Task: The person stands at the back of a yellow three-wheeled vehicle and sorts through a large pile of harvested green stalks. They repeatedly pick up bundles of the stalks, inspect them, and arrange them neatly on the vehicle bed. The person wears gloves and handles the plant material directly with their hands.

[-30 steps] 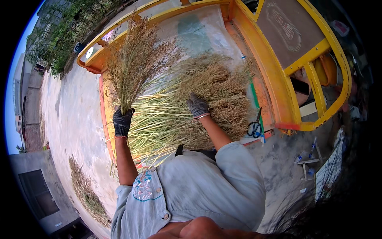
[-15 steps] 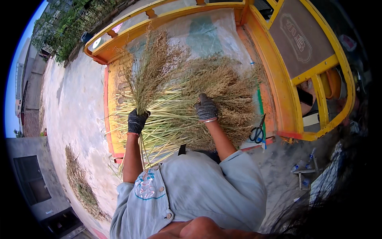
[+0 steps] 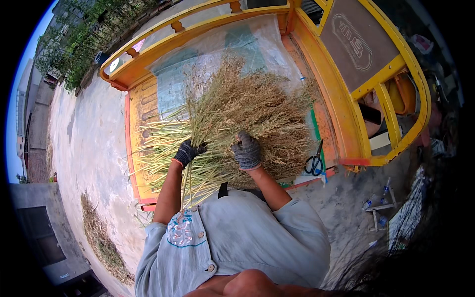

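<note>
My left hand (image 3: 188, 152), in a dark knitted glove, is closed around the stalks of a bundle of dried grain stalks (image 3: 217, 106). Its brown seed heads lean up and to the right, and a few pale stalk ends hang below my fist. My right hand (image 3: 246, 151), gloved alike, rests over the seed heads of the larger pile (image 3: 282, 136), thumb and fingers apart. Pale green cut stems (image 3: 161, 153) of that pile stretch to the left. Where the held bundle ends and the pile begins is hard to make out.
The pile lies on a plastic sheet (image 3: 173, 89) in an orange cart bed with a yellow rail (image 3: 198, 32). Black-handled scissors (image 3: 313, 163) lie at the bed's near right edge. A yellow-framed seat back (image 3: 358, 47) rises at right. Dry stalks (image 3: 101, 232) lie on the concrete at left.
The bundle in my left hand has tipped from upright toward the right, down onto the pile. My left hand has moved right, nearer my right hand, whose thumb now stands out from the fingers.
</note>
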Demonstrator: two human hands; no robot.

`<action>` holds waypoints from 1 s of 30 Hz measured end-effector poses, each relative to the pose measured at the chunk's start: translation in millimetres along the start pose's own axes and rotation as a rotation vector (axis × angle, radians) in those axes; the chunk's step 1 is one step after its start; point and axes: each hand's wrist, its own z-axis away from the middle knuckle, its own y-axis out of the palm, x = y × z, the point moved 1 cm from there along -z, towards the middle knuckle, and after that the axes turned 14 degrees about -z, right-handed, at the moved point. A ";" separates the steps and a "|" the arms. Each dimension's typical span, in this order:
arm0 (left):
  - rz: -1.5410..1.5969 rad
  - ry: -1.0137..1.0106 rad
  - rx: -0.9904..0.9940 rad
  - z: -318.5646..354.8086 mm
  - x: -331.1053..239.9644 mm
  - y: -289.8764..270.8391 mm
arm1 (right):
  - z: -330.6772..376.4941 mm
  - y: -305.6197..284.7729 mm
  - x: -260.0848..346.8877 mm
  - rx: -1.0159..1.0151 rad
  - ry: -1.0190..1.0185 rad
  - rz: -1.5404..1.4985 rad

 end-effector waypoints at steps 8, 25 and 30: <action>0.003 -0.037 -0.015 8.7 -25.7 -1.8 | 0.8 -2.7 1.5 -0.038 -0.007 -0.030; 0.534 -0.093 0.188 22.6 -45.6 -23.2 | 3.7 -17.7 -24.3 -0.089 0.272 -0.148; 0.604 -0.036 0.257 22.1 -31.7 -23.5 | -5.6 -6.7 1.5 -0.089 0.083 -0.052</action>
